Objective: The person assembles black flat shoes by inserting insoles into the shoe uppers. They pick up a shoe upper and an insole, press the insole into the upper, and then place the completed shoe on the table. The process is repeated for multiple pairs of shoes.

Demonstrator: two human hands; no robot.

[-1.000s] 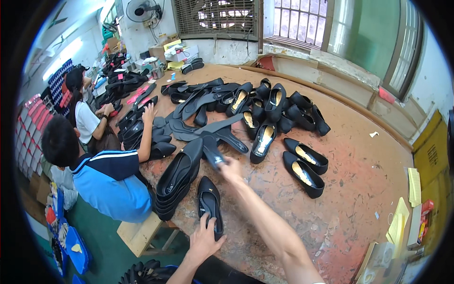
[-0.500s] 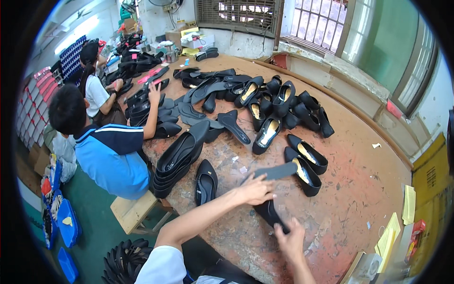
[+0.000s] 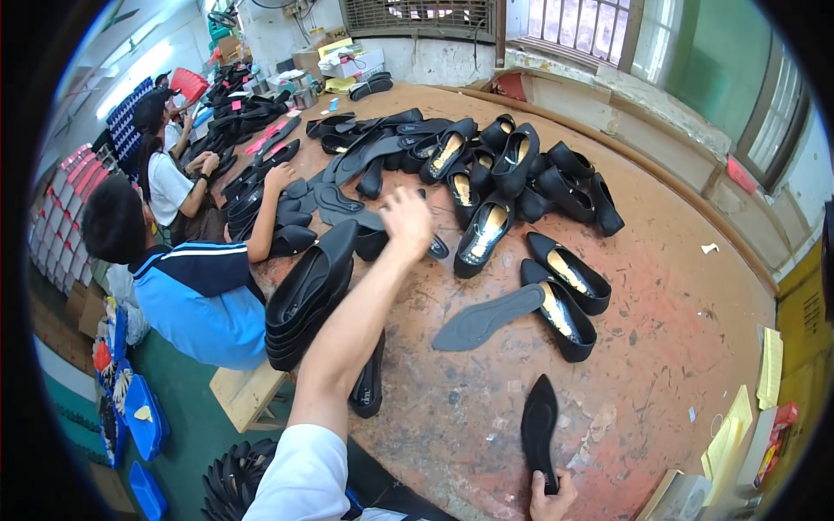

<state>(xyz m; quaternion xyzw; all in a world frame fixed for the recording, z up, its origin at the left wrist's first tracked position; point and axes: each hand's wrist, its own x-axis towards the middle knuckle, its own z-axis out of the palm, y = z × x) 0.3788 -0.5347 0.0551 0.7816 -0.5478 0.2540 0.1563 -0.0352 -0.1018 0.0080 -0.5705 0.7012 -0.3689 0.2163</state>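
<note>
My right hand [image 3: 552, 498], near the front edge of the table, is closed on the heel end of a slim black insole [image 3: 540, 421] with its pointed toe directed away from me. Further out, my left hand [image 3: 407, 221] is over another black insole [image 3: 438, 248] lying on the table; motion blurs its fingers, and the hand hides most of that insole. A grey insole [image 3: 486, 319] lies flat, its end against a pair of black pointed shoes [image 3: 563, 323] with gold-coloured insides. Partly behind my left forearm is a single black shoe [image 3: 368, 392].
A pile of black shoes [image 3: 514, 169] spreads across the table's far middle. Nested black shoes [image 3: 306, 300] stand left of my arm. A co-worker in a blue shirt [image 3: 204, 300] sits at the left, one hand on shoes. Yellow paper [image 3: 728, 438] and boxes line the right edge.
My left hand has let go of the grey insole, now flat beside the pair, and reached forward. My right hand has drawn the black insole nearer, turning its toe away. The view has shifted slightly.
</note>
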